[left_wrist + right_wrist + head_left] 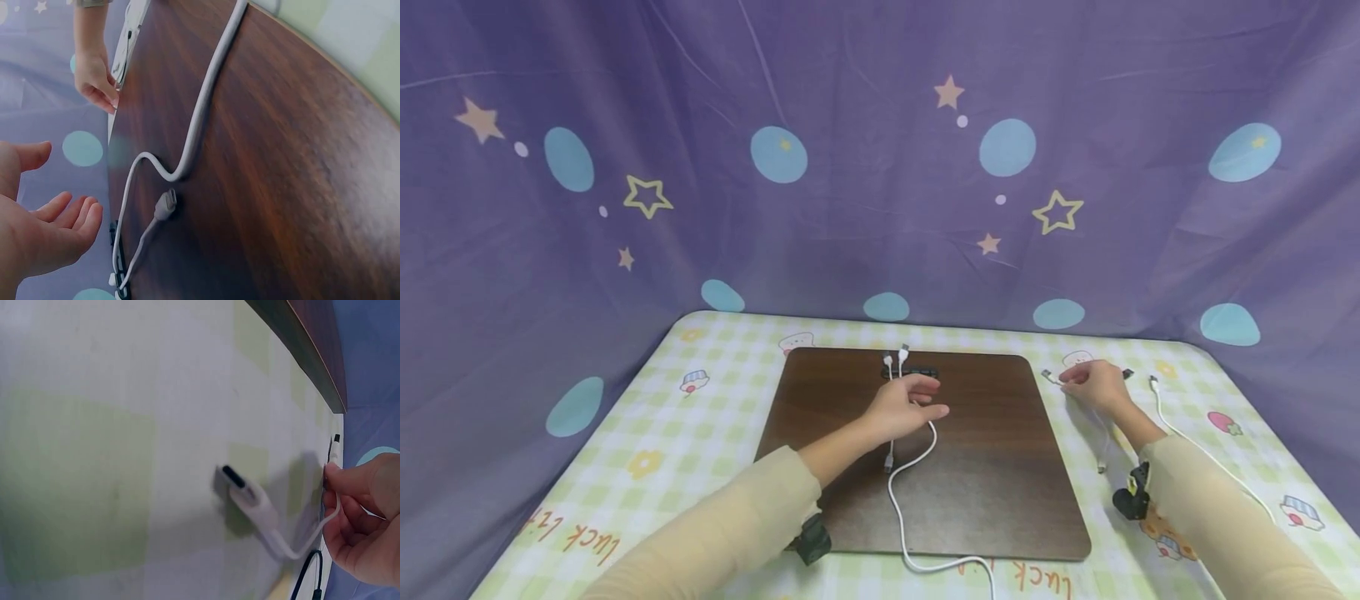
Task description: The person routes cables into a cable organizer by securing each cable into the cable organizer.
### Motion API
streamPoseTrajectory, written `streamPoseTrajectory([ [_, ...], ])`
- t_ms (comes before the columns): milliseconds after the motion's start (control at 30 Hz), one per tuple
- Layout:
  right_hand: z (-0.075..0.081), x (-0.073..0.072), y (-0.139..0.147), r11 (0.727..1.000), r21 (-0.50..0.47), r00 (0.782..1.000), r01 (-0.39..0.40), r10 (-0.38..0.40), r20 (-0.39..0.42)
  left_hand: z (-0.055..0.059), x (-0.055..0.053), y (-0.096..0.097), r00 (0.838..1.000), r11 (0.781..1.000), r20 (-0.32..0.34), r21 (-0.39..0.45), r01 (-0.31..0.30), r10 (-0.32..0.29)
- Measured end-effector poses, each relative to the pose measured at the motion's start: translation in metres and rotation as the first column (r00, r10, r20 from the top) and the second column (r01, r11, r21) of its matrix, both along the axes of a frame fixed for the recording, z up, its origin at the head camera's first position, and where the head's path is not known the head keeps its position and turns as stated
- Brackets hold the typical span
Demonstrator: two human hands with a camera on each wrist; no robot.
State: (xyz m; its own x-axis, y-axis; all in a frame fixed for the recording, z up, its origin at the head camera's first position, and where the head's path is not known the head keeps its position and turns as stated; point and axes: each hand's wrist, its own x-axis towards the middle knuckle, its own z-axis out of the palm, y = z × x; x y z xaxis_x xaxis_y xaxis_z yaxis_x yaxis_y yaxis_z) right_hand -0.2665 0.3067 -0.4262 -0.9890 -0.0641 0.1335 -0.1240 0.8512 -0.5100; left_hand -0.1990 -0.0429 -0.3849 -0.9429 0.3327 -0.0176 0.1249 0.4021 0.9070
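Backed by a purple curtain (880, 242); spread with checked cloth (700, 433), printed "luck" at near left. Hovering over the dark board (992, 467) with left hand (906, 408), fingers loosely parted, gripping nothing, near a long white cable (203, 94). Pinching a short white cable (275, 536) with right hand (1097, 385), thumb against fingers, over the cloth, far right.

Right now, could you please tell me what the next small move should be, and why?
I would probably lift the short white cable toward the black clip strip: the right hand pinches it beside the board, two white cables cross that strip, and the left hand is open nearby.
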Motion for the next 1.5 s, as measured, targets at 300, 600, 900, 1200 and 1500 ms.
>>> streamPoseTrajectory([
  [300, 0.006, 0.007, -0.007, 0.997, 0.078, 1.000, 0.021, -0.021, -0.001, 0.000, 0.000, 0.022, 1.000, 1.000, 0.012, 0.012, 0.027, -0.027],
  [600, 0.013, 0.011, -0.006, 0.998, 0.046, 0.999, 0.037, -0.036, -0.019, 0.000, -0.002, 0.048, 0.998, 0.999, 0.051, 0.041, 0.033, -0.035],
  [900, 0.028, 0.011, -0.008, 0.996, -0.048, 0.996, 0.073, -0.071, 0.047, -0.002, -0.008, 0.072, 0.995, 0.997, 0.098, 0.070, 0.014, -0.021],
  [1200, 0.042, 0.010, -0.022, 0.946, -0.298, 0.977, 0.127, -0.067, 0.203, -0.008, -0.013, 0.089, 0.988, 0.996, 0.153, 0.087, -0.001, -0.012],
  [1500, 0.051, 0.012, -0.036, 0.870, -0.477, 0.964, 0.126, 0.005, 0.265, -0.013, -0.013, 0.101, 0.982, 0.992, 0.189, 0.126, -0.016, -0.009],
])
